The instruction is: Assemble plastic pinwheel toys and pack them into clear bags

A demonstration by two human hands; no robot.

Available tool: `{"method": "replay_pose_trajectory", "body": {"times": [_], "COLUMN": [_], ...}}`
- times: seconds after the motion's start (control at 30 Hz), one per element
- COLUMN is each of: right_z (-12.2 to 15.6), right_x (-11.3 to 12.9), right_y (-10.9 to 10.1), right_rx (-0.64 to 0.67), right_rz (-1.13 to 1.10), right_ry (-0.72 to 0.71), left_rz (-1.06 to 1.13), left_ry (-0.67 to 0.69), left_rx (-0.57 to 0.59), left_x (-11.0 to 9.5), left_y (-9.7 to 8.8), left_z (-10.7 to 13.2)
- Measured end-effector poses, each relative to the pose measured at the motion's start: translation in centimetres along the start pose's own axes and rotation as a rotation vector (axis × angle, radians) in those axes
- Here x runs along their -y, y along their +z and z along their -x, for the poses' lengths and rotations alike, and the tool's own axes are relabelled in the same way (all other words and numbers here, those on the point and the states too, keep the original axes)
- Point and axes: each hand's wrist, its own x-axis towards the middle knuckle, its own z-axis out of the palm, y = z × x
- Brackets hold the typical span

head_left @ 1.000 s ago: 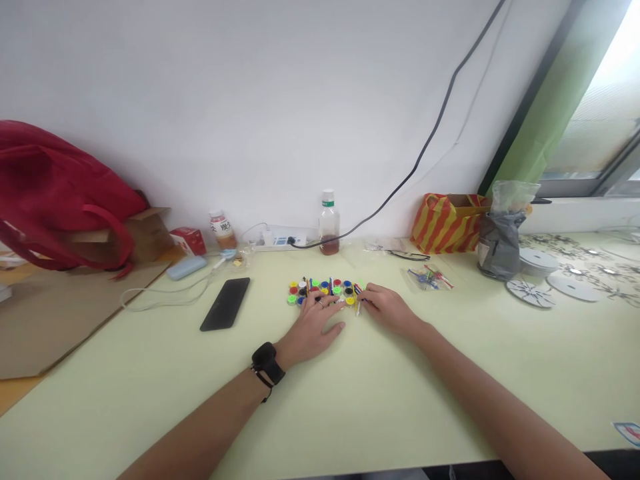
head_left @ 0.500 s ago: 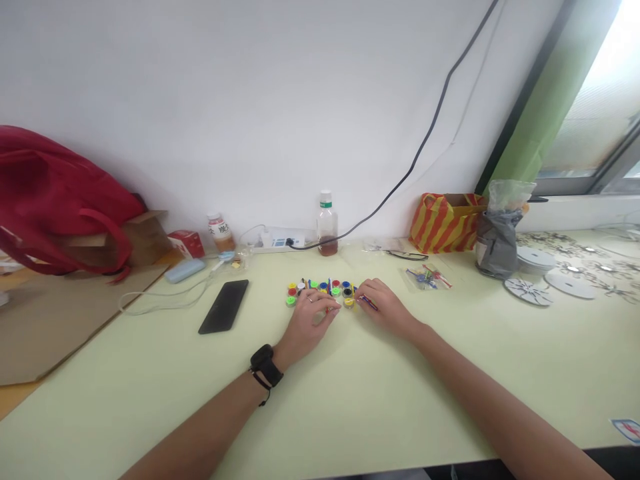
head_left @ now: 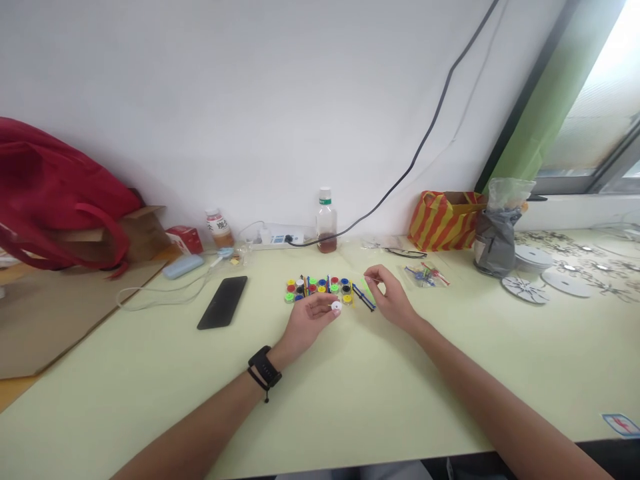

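My left hand (head_left: 306,325) pinches a small white round spool (head_left: 336,306) between thumb and fingers, its flat face turned towards me. To the right, my right hand (head_left: 393,299) is raised a little above the table, thumb and forefinger pressed together; whatever they hold is too small to make out. Between and behind the hands lies a cluster of small coloured round spools (head_left: 335,281) in rows, red, blue, green, yellow, black and white. Thin coloured sticks stand among them. A few dark blue sticks (head_left: 363,297) lie just left of my right hand.
A black phone (head_left: 223,303) lies to the left. Against the wall stand a bottle (head_left: 327,223), a power strip (head_left: 280,237) and a striped bag (head_left: 447,221). A clear packet of coloured pieces (head_left: 425,273) and white discs (head_left: 526,291) are at right; a red backpack (head_left: 60,193) is far left.
My left hand has turned, so the white spool now shows in its fingers. My right hand has moved right and up, away from the blue sticks, which now lie on the table.
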Motion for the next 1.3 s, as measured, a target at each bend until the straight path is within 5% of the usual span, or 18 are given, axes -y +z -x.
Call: {"method": "replay_pose_trajectory", "body": {"times": [0.33,0.53,0.73,0.87,1.07,1.3], "right_z": [-0.1,-0.1,0.4,0.4,0.0,0.8], "right_x": [-0.4,-0.4,-0.1,-0.5,-2.7,-4.3], "right_y": [-2.1,-5.6,-6.1,-5.9,-3.9,-1.7], "right_rx": [0.062,0.462,0.739,0.678,0.271,0.254], "right_rz": [0.076,0.234,0.254,0.181,0.296,0.312], "right_ry": [0.098,0.240,0.297,0.293,0.308,0.232], "left_rz": [-0.155,-0.129,-0.142,-0.140,-0.131,-0.144], "left_ry": [-0.027,-0.045,-0.044,-0.048,-0.040,-0.048], "left_rx": [0.128,0.177,0.200,0.191,0.200,0.207], "left_x": [-0.4,-0.3,-0.4,-0.5,-0.3,-0.3], "left_y": [0.5,-0.2,-0.3,-0.3,-0.3,-0.2], "left_z": [0.8,0.5,0.7,0.8,0.8,0.7]}}
